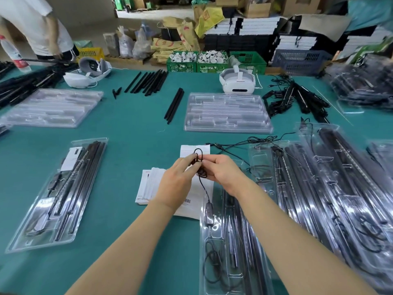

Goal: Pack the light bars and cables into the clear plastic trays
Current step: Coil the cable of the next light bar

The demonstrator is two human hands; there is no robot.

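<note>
Both hands, left hand [177, 177] and right hand [223, 173], pinch the cable [200, 167] coil mid-frame: light, floppy, best gripped at the bundled loops.

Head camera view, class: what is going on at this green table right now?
A person is packing light kits. Both hands, the left hand and the right hand, pinch a black cable and seem to be coiling it into loops; its tail hangs down to an inline box lying in the clear tray below. A filled tray lies to the left, an empty tray further back, and loose black bars beyond.
</note>
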